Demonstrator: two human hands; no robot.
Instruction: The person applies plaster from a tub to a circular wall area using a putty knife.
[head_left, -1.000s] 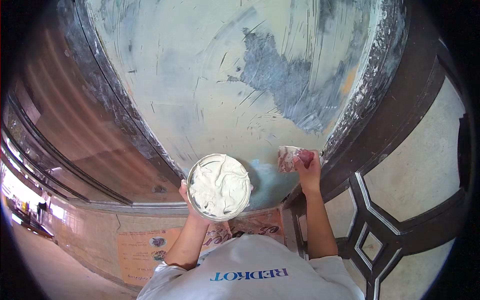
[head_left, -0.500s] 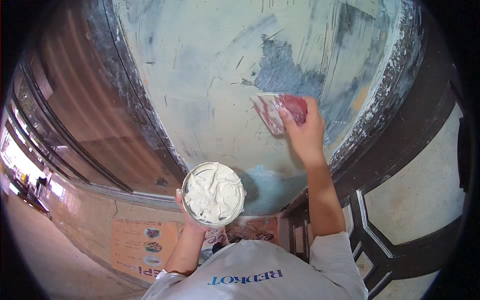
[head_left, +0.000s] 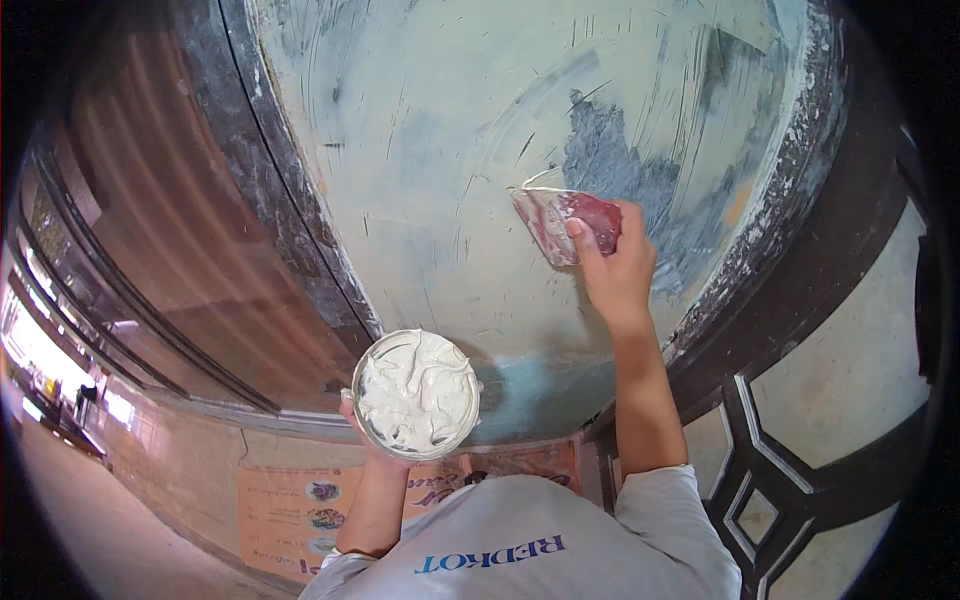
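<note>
My left hand holds a round tub full of creamy white paste from beneath and the side, low in front of my body. My right hand is raised to the middle right, its thumb and fingers closed on a flat red scraper smeared with white paste. The scraper's top edge, with a pale ridge of paste on it, is at the cream panel, just below a rough grey-blue patch. Whether it touches the surface I cannot tell. The panel is streaked with scratches and grey marks.
Dark, paste-spattered frames border the panel. A brown translucent pane is at the left, a dark door with pale insets at the right. An orange printed banner lies on the floor. A bright opening is at the far left.
Over the last second my right hand has risen with the scraper from low beside the tub to the panel's middle. The tub has shifted slightly down and left in view.
</note>
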